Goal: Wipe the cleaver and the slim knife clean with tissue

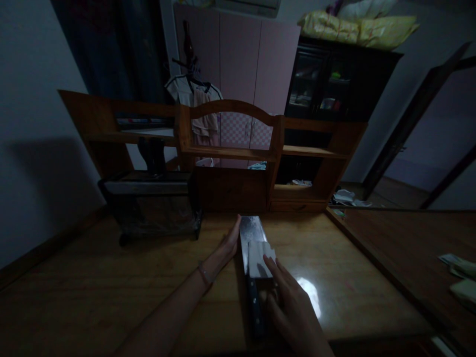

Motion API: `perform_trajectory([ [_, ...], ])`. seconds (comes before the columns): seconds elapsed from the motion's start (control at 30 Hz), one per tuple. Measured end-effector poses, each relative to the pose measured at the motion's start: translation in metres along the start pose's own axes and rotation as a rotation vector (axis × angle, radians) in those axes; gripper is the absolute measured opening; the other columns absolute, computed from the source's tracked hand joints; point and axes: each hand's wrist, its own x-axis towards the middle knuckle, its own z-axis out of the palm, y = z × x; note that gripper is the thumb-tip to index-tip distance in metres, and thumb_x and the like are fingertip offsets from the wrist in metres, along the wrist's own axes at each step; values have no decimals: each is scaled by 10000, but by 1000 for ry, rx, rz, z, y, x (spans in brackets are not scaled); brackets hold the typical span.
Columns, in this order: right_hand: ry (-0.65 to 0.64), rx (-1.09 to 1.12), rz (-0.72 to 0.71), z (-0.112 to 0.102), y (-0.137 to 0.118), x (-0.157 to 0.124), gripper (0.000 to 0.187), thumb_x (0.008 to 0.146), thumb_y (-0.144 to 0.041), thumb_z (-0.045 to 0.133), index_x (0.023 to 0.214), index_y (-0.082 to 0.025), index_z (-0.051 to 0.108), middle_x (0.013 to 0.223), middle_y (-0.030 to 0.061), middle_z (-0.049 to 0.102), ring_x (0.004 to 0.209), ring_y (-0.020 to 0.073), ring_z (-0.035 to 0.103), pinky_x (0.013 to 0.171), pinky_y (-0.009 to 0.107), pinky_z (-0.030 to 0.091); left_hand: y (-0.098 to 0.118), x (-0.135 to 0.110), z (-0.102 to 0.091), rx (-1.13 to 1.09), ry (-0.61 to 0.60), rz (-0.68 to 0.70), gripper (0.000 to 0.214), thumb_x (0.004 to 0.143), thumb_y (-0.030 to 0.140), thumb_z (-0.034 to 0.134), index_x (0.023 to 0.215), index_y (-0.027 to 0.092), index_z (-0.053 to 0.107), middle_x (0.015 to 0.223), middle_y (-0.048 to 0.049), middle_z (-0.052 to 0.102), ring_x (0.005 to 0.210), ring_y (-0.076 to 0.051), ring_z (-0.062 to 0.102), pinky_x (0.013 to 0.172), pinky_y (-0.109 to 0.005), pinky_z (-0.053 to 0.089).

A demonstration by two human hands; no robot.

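A cleaver (250, 227) with a broad shiny blade and a black riveted handle points away from me over the wooden desk. Along the left edge of its blade is my left hand (232, 240), holding it near the far end; some of those fingers are hidden behind the blade. My right hand (288, 292) presses a folded white cloth (257, 258) against the lower part of the blade, fingers over the cloth's right side. Whether it is fabric or paper I cannot tell. The handle lies between my two forearms, with neither hand on it.
The wooden desk top (167, 287) spreads around my hands. At its back stands a wooden shelf unit (232, 186). A dark box-like appliance (156, 208) sits at the back left. Light glares off the desk beside my right hand. Papers (461, 265) lie at the far right.
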Motion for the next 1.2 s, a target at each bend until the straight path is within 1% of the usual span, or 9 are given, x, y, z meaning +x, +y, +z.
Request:
perform_trajectory([
  [0.1,-33,-49,-12,1,-2,3,618,862,-178,447,1457,-303,334,1508,-8,353,1425,244,224,1108,478,343,1,-1,2,9,-14,-43,598,806,635,530,1067,123,695,1180,-125,667,1125,-296,590,1049,-401,370],
  [0.2,-70,-58,7,5,3,8,505,900,-202,408,1401,-254,446,1523,9,318,1425,256,217,1131,481,303,0,0,1,15,-18,-41,590,812,624,534,1055,111,694,1166,-126,673,1096,-285,606,1042,-399,379],
  [0.37,-31,-14,68,20,14,26,541,972,-314,353,1492,-201,257,1503,81,357,1402,259,284,1126,482,306,-2,4,-1,14,-1,-4,527,822,570,563,1052,115,694,1149,-117,680,1087,-262,611,1043,-375,380],
  [0.5,80,21,-1,33,20,37,534,976,-332,381,1484,-215,267,1496,109,368,1391,272,309,1127,506,287,-1,3,0,2,-15,-26,527,827,584,545,1029,125,704,1077,-117,705,1049,-256,627,1032,-365,387],
  [0.57,128,70,-36,35,21,40,518,972,-298,387,1473,-209,287,1473,124,406,1371,272,351,1110,492,320,-1,2,0,0,-30,-49,537,822,597,542,1009,121,707,1042,-122,712,1013,-260,638,1012,-377,402],
  [0.67,149,200,1,32,18,42,496,970,-279,376,1457,-213,308,1422,132,476,1303,263,458,1024,423,439,0,2,2,-13,-33,-27,505,824,582,550,967,124,709,1017,-109,717,965,-251,649,998,-385,407],
  [0.83,155,400,128,24,17,49,657,923,-304,477,1494,-187,173,1402,154,493,1237,265,531,966,419,488,2,2,5,-23,-50,-29,482,845,559,534,960,125,711,1003,-107,722,963,-252,644,1006,-393,391],
  [1.0,146,552,257,25,25,62,621,834,-304,586,1396,-148,373,1202,160,654,1054,281,655,832,412,560,3,0,6,-16,-36,-59,479,846,557,534,955,124,705,964,-103,728,943,-254,650,1000,-397,397],
  [1.2,93,612,267,14,27,76,364,795,-235,564,1149,-154,561,1013,114,728,891,240,705,722,330,564,4,-1,7,-43,-106,-112,480,859,552,509,931,117,700,912,-111,731,871,-258,668,972,-416,419],
])
